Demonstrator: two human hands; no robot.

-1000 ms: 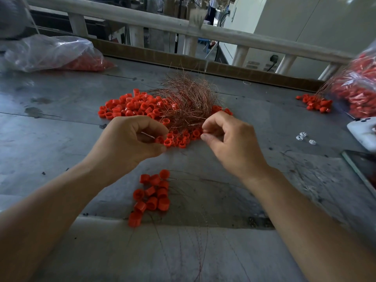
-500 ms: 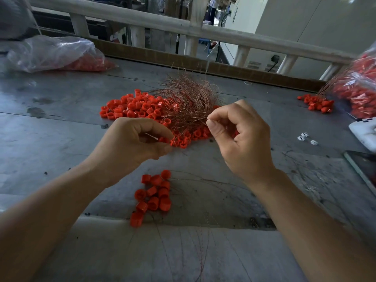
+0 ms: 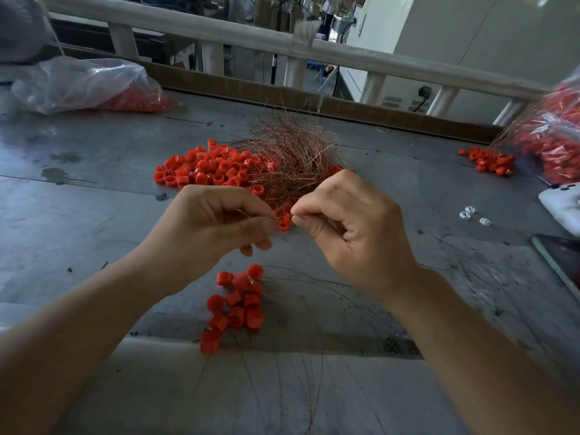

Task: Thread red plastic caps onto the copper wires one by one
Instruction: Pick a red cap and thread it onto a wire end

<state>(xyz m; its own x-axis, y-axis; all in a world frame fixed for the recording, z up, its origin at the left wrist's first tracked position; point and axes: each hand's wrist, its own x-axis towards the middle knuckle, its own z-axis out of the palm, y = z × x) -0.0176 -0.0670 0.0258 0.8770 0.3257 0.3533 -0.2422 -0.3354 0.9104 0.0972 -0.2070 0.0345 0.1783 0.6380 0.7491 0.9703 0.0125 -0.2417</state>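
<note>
R hand [image 3: 354, 233] now by L hand [image 3: 204, 227], both pinching thin copper wire [image 3: 242, 212]

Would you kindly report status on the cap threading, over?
Left hand pinches a copper wire. Right hand pinched, contents unclear. Loose red caps piled beyond fingertips; nothing blocking.

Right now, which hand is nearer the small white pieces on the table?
Right. The right hand is left of the white pieces; the left hand lies farther left.
</note>
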